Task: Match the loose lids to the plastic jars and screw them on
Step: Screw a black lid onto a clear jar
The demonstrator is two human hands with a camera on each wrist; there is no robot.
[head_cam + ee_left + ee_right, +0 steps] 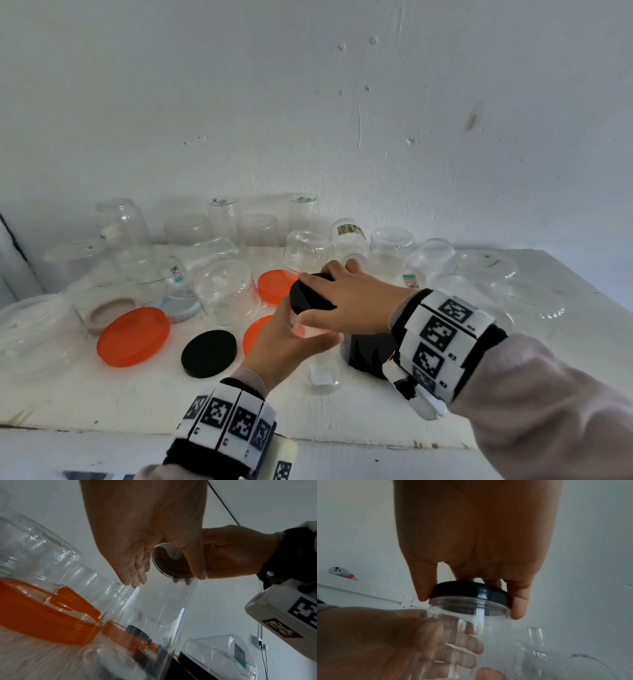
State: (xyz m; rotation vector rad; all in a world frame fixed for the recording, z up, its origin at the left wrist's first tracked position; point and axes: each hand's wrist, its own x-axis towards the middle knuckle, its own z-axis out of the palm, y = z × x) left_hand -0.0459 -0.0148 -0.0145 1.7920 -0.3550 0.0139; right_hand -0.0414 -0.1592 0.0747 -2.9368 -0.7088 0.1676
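A clear plastic jar (323, 375) is held tilted above the white table, its base toward me. My left hand (294, 332) grips the jar's body, thumb on the near side. A black lid (306, 299) sits on the jar's mouth, and my right hand (337, 294) grips its rim from above. In the right wrist view the black lid (471, 589) caps the jar (471, 615), with a thumb and fingers on its edge. The left wrist view looks up through the jar (163, 608) at the lid's underside (171, 563).
Loose on the table (205, 411) lie orange lids (133, 337) (275, 286), a black lid (209, 353), a grey lid (180, 308) and a beige lid (109, 313). Several clear jars (227, 291) stand upturned toward the wall. A black object (370, 353) lies under my right wrist.
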